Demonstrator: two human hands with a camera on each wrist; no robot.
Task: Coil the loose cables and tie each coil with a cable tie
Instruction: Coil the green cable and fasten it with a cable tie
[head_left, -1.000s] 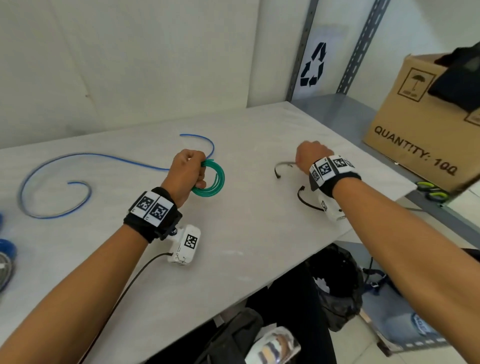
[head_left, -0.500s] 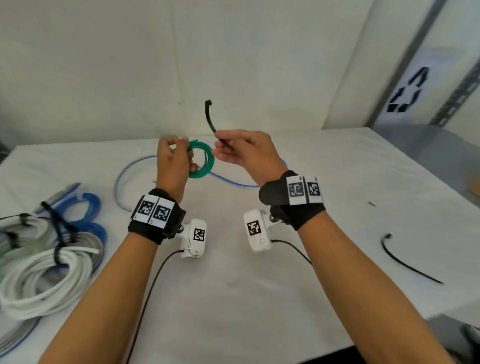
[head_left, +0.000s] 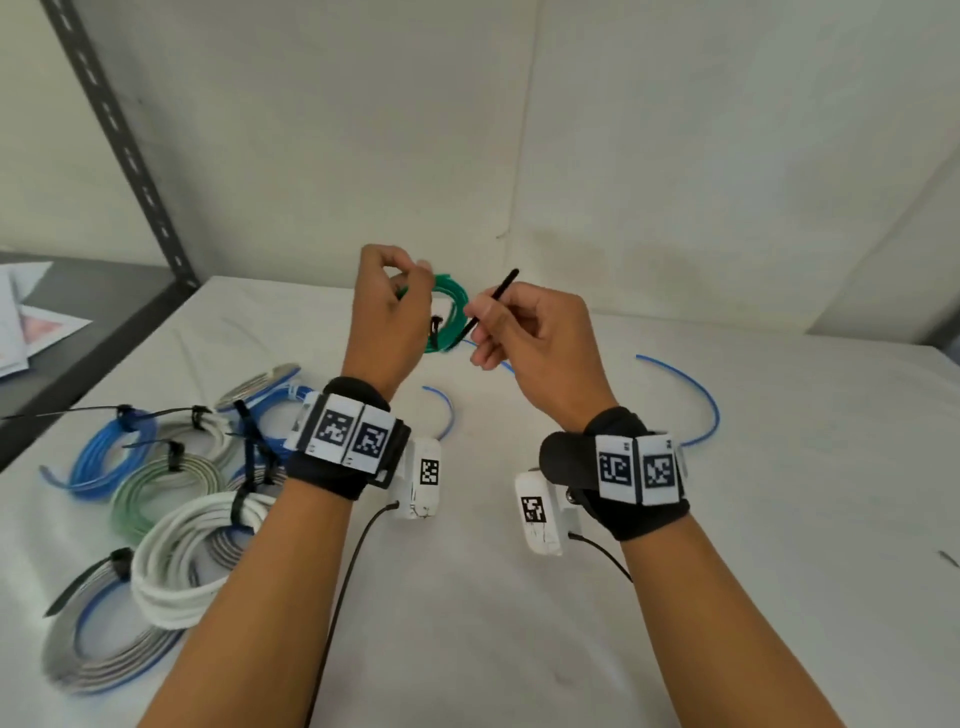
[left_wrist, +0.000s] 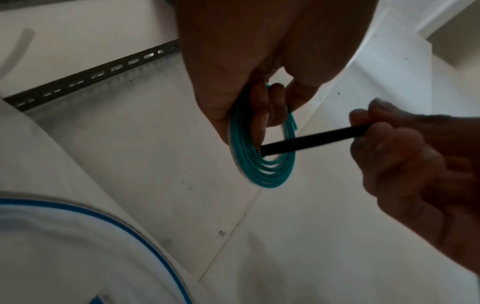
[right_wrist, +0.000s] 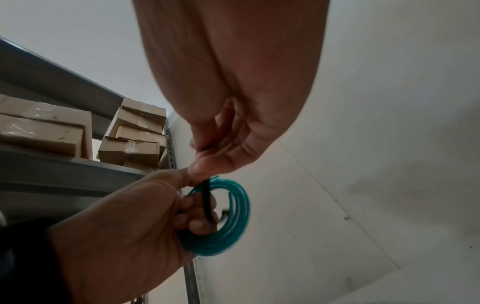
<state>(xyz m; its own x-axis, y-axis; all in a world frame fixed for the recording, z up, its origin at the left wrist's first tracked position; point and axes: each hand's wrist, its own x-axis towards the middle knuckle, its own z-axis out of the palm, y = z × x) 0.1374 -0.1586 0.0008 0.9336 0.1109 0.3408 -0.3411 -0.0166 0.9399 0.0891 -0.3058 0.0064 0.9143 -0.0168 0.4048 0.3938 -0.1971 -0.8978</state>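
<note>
My left hand (head_left: 387, 306) holds a small green cable coil (head_left: 451, 312) upright above the white table (head_left: 519, 597), fingers curled through its ring. My right hand (head_left: 519, 332) pinches a black cable tie (head_left: 493, 301) and its lower end passes through the coil's hole. The left wrist view shows the cable tie (left_wrist: 311, 142) entering the green coil (left_wrist: 262, 164) beside the left fingers (left_wrist: 262, 119). In the right wrist view the cable tie (right_wrist: 206, 197) runs down from the right thumb into the green coil (right_wrist: 228, 226).
Several tied coils, blue (head_left: 111, 457), green-grey (head_left: 156, 493), white (head_left: 182, 556) and grey-blue (head_left: 98, 654), lie at the table's left. A loose blue cable (head_left: 701, 400) curves on the table behind my hands. A grey shelf upright (head_left: 119, 140) stands at the back left.
The right hand picked a cable tie off the table's right side, brought it to the green coil, and now its end is through the coil. Both hands rose; the view swung left.
</note>
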